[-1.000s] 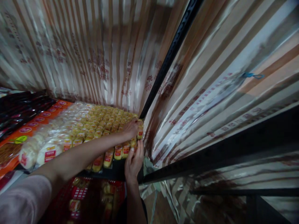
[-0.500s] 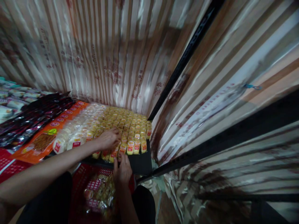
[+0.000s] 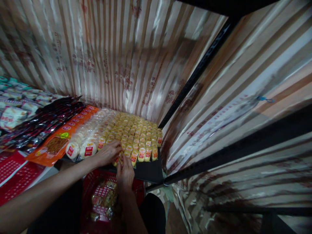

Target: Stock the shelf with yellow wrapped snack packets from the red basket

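Note:
Rows of small yellow wrapped cakes (image 3: 141, 136) with red labels stand close together on a dark shelf (image 3: 148, 170). Over the front of these rows, my left hand (image 3: 109, 153) reaches in from the left, its fingers bent down onto a wrapped cake (image 3: 118, 160) at the front edge. My right hand (image 3: 125, 174) comes up from below, and its thumb and fingers close around the same cake. The two hands' fingertips nearly meet there. Part of that cake is hidden behind the fingers. Below the hands is a red basket (image 3: 139, 188) holding several loose wrapped cakes (image 3: 109, 198).
Left of the yellow cakes lie white wrapped buns (image 3: 89, 149), an orange snack bag (image 3: 46, 157), dark packets (image 3: 41, 125) and white packs (image 3: 13, 117). A striped curtain (image 3: 117, 65) hangs behind. Black metal posts (image 3: 195, 78) and bars (image 3: 219, 152) bound the right side.
Both hands have moved left along the front of the cake rows, away from the right-hand corner. My view has turned, showing more of the shelf's left side and the basket.

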Action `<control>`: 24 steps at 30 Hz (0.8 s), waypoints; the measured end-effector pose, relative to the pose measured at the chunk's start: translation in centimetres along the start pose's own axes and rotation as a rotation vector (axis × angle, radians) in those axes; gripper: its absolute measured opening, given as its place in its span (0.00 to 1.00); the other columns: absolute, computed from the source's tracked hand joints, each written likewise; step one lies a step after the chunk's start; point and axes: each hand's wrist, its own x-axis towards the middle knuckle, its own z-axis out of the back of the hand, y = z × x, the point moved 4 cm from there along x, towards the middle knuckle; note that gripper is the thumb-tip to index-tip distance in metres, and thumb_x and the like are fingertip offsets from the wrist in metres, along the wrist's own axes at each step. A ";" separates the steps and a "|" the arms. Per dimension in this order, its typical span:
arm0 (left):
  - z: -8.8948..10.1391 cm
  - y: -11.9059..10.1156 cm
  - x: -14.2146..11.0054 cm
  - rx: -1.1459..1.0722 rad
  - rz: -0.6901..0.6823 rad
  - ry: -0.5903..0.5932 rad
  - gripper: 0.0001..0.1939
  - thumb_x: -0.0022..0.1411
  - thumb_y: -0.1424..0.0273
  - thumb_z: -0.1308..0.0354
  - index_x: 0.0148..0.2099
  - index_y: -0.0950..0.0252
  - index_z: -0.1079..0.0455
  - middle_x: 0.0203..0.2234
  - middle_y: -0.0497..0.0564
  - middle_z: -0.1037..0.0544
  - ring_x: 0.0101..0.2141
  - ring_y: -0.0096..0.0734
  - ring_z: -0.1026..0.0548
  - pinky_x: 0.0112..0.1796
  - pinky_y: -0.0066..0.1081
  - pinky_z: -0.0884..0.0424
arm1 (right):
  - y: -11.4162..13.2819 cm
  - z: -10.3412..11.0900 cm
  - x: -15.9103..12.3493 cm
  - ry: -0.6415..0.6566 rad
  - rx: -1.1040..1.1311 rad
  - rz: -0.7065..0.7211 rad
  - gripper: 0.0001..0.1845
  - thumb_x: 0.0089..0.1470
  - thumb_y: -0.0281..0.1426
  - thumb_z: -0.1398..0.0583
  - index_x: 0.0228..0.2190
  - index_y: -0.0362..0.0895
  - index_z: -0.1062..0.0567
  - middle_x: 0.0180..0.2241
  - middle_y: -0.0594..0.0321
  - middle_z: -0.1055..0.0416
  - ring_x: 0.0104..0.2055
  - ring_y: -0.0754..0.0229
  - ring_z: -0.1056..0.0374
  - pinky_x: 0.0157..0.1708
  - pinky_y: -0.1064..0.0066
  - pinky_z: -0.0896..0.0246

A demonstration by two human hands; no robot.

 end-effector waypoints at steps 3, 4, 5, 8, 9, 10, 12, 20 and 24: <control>-0.2 0.2 -0.1 -0.002 0.005 -0.008 0.09 0.61 0.73 0.53 0.41 0.65 0.32 0.38 0.54 0.31 0.40 0.33 0.33 0.41 0.31 0.35 | 0.1 -0.1 0.1 -0.006 0.009 0.023 0.19 0.57 0.31 0.51 0.48 0.43 0.30 0.42 0.54 0.29 0.43 0.59 0.31 0.40 0.69 0.34; -0.2 0.2 -0.1 -0.003 0.005 -0.014 0.09 0.62 0.72 0.52 0.41 0.65 0.32 0.38 0.54 0.31 0.41 0.34 0.34 0.41 0.31 0.35 | 0.0 -0.1 0.1 -0.009 0.020 0.023 0.19 0.57 0.31 0.51 0.48 0.43 0.30 0.43 0.53 0.29 0.43 0.59 0.31 0.40 0.70 0.34; -0.1 0.2 -0.1 -0.005 0.006 -0.019 0.08 0.62 0.72 0.52 0.41 0.65 0.33 0.39 0.54 0.31 0.41 0.34 0.34 0.42 0.31 0.35 | 0.0 -0.1 0.1 -0.011 0.037 0.019 0.19 0.57 0.31 0.52 0.48 0.42 0.30 0.43 0.53 0.30 0.43 0.59 0.31 0.40 0.70 0.34; 0.1 0.3 0.0 -0.038 0.037 -0.001 0.07 0.61 0.71 0.51 0.40 0.66 0.34 0.38 0.54 0.30 0.40 0.34 0.33 0.42 0.32 0.36 | 0.1 0.0 0.2 -0.013 0.110 0.002 0.20 0.57 0.30 0.53 0.48 0.41 0.30 0.44 0.51 0.31 0.42 0.60 0.32 0.41 0.70 0.34; 0.2 0.5 0.1 -0.063 0.058 0.022 0.06 0.61 0.70 0.51 0.39 0.66 0.35 0.37 0.54 0.29 0.39 0.34 0.32 0.41 0.31 0.35 | 0.2 0.1 0.3 -0.012 0.137 0.002 0.20 0.58 0.30 0.53 0.48 0.41 0.31 0.44 0.51 0.32 0.42 0.60 0.32 0.41 0.70 0.34; 0.4 0.6 0.3 -0.092 0.080 0.047 0.06 0.61 0.70 0.51 0.39 0.66 0.35 0.35 0.53 0.29 0.38 0.33 0.31 0.40 0.31 0.35 | 0.3 0.2 0.4 -0.018 0.161 0.002 0.20 0.58 0.30 0.53 0.48 0.41 0.31 0.44 0.51 0.32 0.43 0.60 0.33 0.42 0.69 0.34; 1.1 0.9 0.6 -0.143 0.106 0.090 0.07 0.61 0.68 0.52 0.38 0.65 0.36 0.33 0.52 0.28 0.34 0.31 0.30 0.36 0.29 0.35 | 0.5 0.7 0.7 -0.054 0.196 -0.003 0.19 0.58 0.29 0.53 0.47 0.41 0.31 0.44 0.51 0.33 0.45 0.60 0.34 0.43 0.67 0.35; 5.2 0.5 4.9 -0.259 0.119 -0.074 0.12 0.58 0.65 0.49 0.43 0.66 0.36 0.34 0.50 0.26 0.33 0.31 0.29 0.34 0.28 0.35 | -2.1 4.0 1.2 -0.304 0.173 -0.067 0.16 0.59 0.28 0.53 0.44 0.40 0.30 0.44 0.50 0.34 0.49 0.57 0.38 0.49 0.60 0.40; 4.4 -2.0 9.0 -0.334 0.017 -0.109 0.13 0.57 0.69 0.47 0.45 0.65 0.33 0.40 0.51 0.26 0.39 0.31 0.29 0.39 0.29 0.34 | -4.2 5.3 1.9 -0.353 0.162 -0.115 0.18 0.60 0.29 0.55 0.49 0.39 0.34 0.49 0.47 0.35 0.54 0.56 0.41 0.51 0.57 0.43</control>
